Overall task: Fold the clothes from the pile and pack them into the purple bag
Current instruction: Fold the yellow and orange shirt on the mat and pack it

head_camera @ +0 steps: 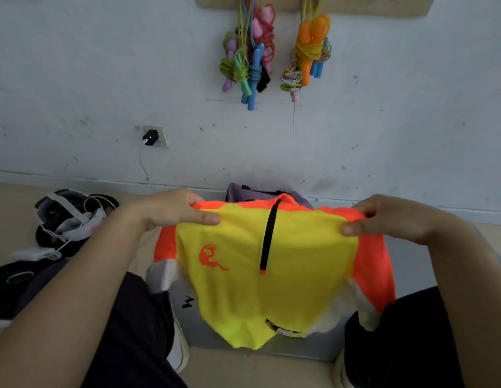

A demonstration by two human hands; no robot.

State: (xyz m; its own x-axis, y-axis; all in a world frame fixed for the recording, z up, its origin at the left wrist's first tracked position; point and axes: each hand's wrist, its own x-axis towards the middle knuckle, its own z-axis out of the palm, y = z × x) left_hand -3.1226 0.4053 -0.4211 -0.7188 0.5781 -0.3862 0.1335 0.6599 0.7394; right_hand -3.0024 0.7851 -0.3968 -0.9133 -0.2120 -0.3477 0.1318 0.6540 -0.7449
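I hold up a yellow shirt [271, 261] with orange shoulders, white sleeve ends, a black zip strip and an orange logo. My left hand [173, 210] pinches its left shoulder and my right hand [394, 219] pinches its right shoulder, so it hangs spread between them above my lap. The purple bag [252, 194] stands on the floor behind the shirt, against the wall, and only its top edge shows.
A grey cloth [406, 264] lies on the floor under the shirt. At the left sit a black headset with white straps [72, 217] and dark items [16, 284]. Skipping ropes [252, 60] hang on the wall. My dark-trousered knees frame the shirt.
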